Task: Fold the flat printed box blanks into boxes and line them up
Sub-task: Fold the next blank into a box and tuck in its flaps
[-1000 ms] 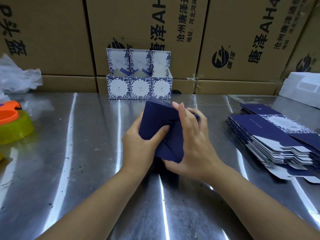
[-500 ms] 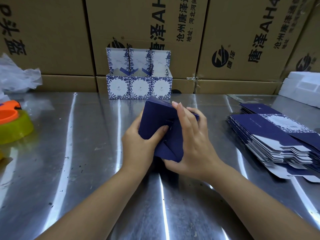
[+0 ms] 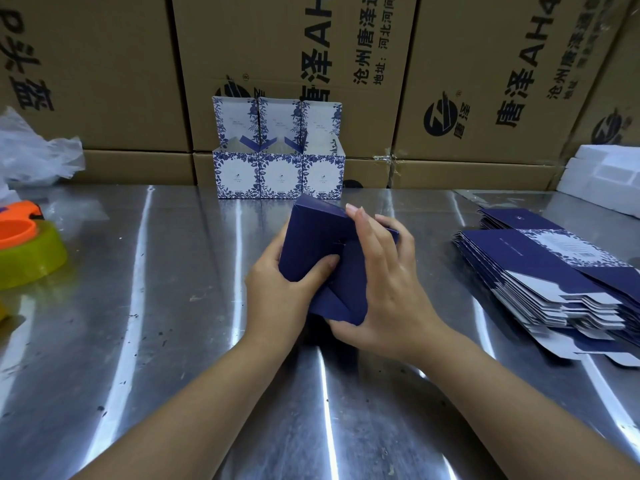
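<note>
A dark blue box blank [image 3: 313, 247], partly folded, is held above the middle of the steel table [image 3: 138, 306] with its blue bottom flaps facing me. My left hand [image 3: 277, 289] grips its left side, thumb pressed on a flap. My right hand [image 3: 384, 285] wraps its right side, fingers laid over the flaps. Three folded blue-and-white boxes [image 3: 278, 168] stand in a row at the back, lids open and upright. A stack of flat blanks [image 3: 554, 271] lies at the right.
Large brown cartons [image 3: 485, 74] form a wall behind the table. A yellow and orange tape dispenser [image 3: 24, 247] and crumpled clear plastic [image 3: 34, 154] sit at the left edge. White foam blocks [image 3: 609, 178] lie at the far right.
The hands and the blue box have stayed almost in place; the fingers have shifted only slightly on the bottom flaps.
</note>
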